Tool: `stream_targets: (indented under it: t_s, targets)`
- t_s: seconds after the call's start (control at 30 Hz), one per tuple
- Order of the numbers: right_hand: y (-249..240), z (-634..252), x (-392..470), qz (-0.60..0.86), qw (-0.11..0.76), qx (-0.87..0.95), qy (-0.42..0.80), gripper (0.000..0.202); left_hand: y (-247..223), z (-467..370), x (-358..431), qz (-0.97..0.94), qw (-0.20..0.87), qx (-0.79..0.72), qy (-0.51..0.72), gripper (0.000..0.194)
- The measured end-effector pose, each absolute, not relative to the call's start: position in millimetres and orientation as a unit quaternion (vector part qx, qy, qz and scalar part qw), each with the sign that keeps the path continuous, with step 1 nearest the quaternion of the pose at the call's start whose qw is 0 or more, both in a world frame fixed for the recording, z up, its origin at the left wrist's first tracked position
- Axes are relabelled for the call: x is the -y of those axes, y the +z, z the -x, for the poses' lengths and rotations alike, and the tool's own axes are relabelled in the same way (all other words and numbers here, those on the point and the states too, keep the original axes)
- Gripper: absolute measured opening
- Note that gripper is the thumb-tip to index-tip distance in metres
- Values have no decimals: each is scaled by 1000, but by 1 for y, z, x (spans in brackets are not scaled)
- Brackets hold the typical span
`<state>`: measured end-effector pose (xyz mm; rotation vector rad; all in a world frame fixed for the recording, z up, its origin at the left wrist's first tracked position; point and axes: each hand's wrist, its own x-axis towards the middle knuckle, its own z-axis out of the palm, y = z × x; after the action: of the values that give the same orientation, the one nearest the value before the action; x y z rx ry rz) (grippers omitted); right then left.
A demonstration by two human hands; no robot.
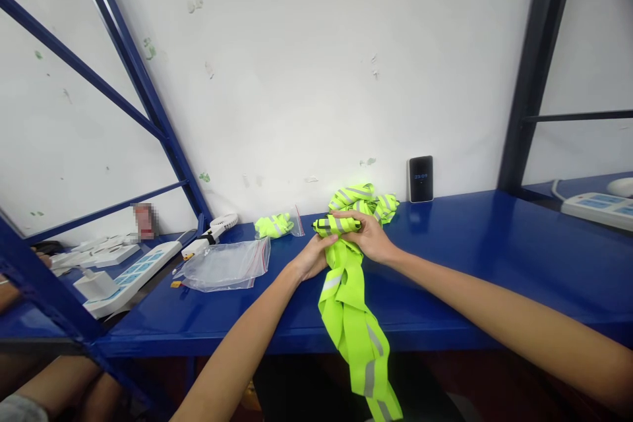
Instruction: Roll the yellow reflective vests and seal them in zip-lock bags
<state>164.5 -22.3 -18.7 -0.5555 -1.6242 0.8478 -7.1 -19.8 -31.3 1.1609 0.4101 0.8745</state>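
A neon yellow strap with grey reflective bands is partly rolled up at its top. My left hand grips the roll from the left, its thumb against the front. From the right, my right hand is closed round the roll's other end. The loose lengths hang down over the front edge of the blue shelf. Behind my hands lies a pile of the same yellow strap against the wall.
Left of my hands are clear zip bags, a bagged yellow bundle and a white fan. A black device leans on the wall. Power strips flank the shelf. Another person's arm shows at lower left.
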Motion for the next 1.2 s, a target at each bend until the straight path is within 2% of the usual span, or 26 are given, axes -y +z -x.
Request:
stream_targets:
  t_s: [0.13, 0.23, 0.3, 0.37, 0.47, 0.6, 0.73, 0.87, 1.0, 1.1, 1.2]
  targets:
    - [-21, -162, 23, 224, 576, 700, 359, 39, -35, 8, 18, -507, 739, -173, 409, 61]
    - [-20, -163, 26, 240, 562, 702, 366, 36, -35, 9, 17, -492, 753, -180, 398, 60]
    - [-19, -164, 28, 254, 555, 700, 371, 39, -33, 9, 17, -489, 749, -195, 401, 55]
    - [-20, -164, 29, 262, 556, 686, 391, 53, -29, 9, 19, -494, 737, -198, 416, 53]
    - [-23, -164, 29, 284, 546, 626, 478, 73, -23, 10, 22, -498, 710, -187, 461, 58]
    - [-25, -166, 30, 270, 473, 557, 627, 61, -17, 15, 25, -503, 663, -183, 524, 70]
    - [-19, -168, 37, 221, 437, 521, 699, 53, -14, 21, 25, -540, 639, -192, 513, 79]
    - [-11, -168, 42, 246, 442, 520, 688, 53, -13, 23, 23, -584, 605, -229, 490, 80]
    - [-8, -171, 43, 262, 411, 555, 674, 67, -14, 24, 21, -619, 561, -260, 485, 101]
    - [-11, -169, 42, 264, 418, 591, 637, 74, -16, 23, 21, -650, 515, -267, 491, 90]
    - [-16, -165, 39, 290, 478, 616, 554, 62, -18, 20, 21, -656, 493, -268, 505, 76]
